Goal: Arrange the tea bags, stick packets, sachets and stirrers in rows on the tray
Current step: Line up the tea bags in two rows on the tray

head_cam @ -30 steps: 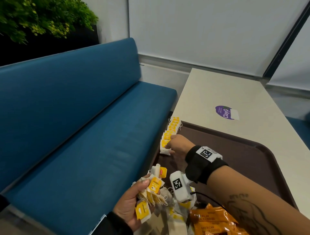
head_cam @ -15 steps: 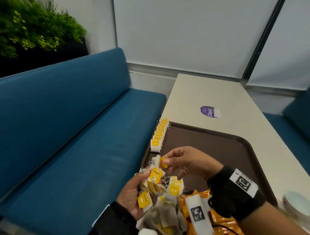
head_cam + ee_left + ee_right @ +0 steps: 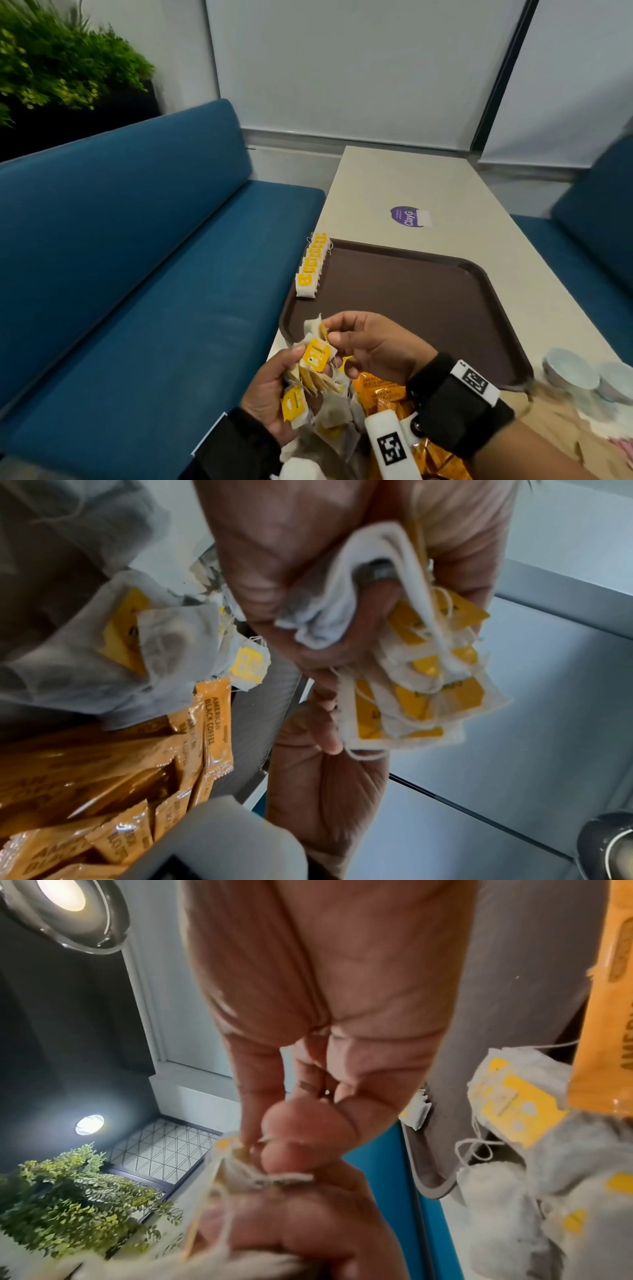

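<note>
Blue bench seats (image 3: 137, 274) flank a pale tabletop (image 3: 411, 178) carrying a brown tray (image 3: 411, 301), with a row of tea bags (image 3: 312, 265) along its left edge. Near the tray's front edge, left hand (image 3: 270, 394) fingers clench a bunch of tea bags (image 3: 315, 370); right hand (image 3: 373, 342) fingers pinch one from it.

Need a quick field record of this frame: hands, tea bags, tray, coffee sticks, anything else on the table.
left hand: grips a bunch of tea bags
right hand: pinches one tea bag at the top of that bunch
row of tea bags: overlapping line along the tray's left edge
tray: brown, on the table, otherwise mostly bare
coffee sticks: orange pile at the near end, unsorted
loose tea bags: heaped beside the sticks
bowls: white, right of the tray
</note>
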